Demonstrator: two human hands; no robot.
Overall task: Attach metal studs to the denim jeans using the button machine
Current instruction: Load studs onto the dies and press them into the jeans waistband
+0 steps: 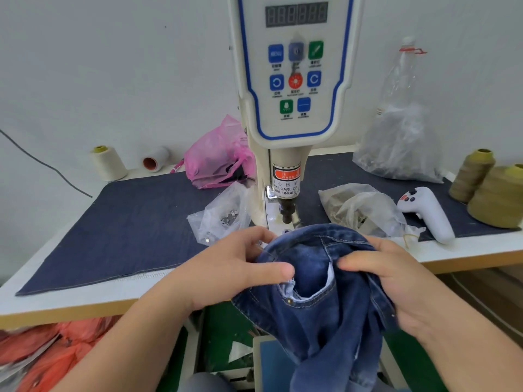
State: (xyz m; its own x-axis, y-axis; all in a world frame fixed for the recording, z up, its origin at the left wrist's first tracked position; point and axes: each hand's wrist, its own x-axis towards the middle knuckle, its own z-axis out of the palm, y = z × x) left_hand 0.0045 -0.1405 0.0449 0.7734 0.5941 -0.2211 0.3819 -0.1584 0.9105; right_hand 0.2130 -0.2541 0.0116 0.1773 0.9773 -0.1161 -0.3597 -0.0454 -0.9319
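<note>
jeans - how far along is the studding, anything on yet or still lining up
Done: one metal stud already sits at the pocket corner of the jeans. In hand: the left hand and right hand grip the bunched waistband just in front of the button machine. Left: the denim is not yet under the punch, so the next stud remains to be pressed.

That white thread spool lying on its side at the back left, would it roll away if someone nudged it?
Probably yes: the white spool lies on its side, its round orange-cored end showing, so a nudge across its length would likely roll it. It looks light, so a slight push may do. The cream cone beside it stands upright on its wide base and seems steadier.
</note>
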